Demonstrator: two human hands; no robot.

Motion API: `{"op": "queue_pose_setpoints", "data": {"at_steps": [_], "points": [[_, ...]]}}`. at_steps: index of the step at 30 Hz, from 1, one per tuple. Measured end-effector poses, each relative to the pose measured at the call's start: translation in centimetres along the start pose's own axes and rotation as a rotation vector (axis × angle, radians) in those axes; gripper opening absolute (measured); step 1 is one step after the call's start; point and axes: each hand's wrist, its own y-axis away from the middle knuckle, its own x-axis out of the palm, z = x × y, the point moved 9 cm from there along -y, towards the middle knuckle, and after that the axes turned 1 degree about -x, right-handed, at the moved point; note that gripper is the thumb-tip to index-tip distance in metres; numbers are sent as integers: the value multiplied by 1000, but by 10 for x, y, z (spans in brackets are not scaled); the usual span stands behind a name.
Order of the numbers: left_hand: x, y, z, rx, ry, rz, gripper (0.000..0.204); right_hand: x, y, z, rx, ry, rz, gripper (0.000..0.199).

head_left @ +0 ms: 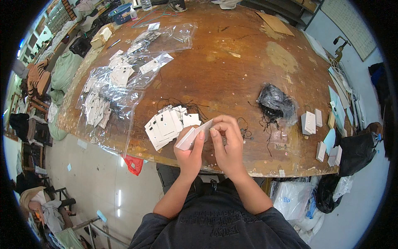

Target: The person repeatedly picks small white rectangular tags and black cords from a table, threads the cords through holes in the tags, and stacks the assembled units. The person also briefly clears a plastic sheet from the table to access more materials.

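Close above the table's near edge, my left hand point(190, 152) is closed round a small stack of white hang tags point(187, 141), thumb lying along its face. At the stack's upper right end, my right hand point(226, 145) pinches a white tag between thumb and bent fingers. Whether that tag is apart from the stack cannot be made out. Just beyond my left hand lies a fanned pile of white hang tags point(165, 124) with black strings point(188, 107) spreading from its far side. Loose dark cords point(245, 132) lie right of my right hand.
The worn wooden table point(215, 74) carries clear plastic bags point(137, 89) of strung tags at left. A grey plastic bag point(273, 99) with black strings lies at right. Stacks of white cards point(308, 123) stand near the right edge, beside a black bag point(360, 153).
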Motion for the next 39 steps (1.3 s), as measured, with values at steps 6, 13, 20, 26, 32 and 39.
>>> {"op": "queue_pose_setpoints", "data": {"at_steps": [6,13,20,26,32,39], "points": [[2,-2,-16,303,-160,-35,21,11,12,-19,273,-445,42,6],[-5,-4,-16,275,-168,-62,16,8,9,-2,69,-224,-28,8],[-10,-2,-12,155,-57,-136,15,12,4,8,-50,-3,15,5],[-4,8,-20,299,-116,-122,12,11,3,13,-140,76,-57,5],[-6,15,-17,349,-105,-135,11,8,5,10,-143,12,-102,6],[6,10,-49,712,-352,-80,20,10,-7,-1,1,-121,0,5]]}}
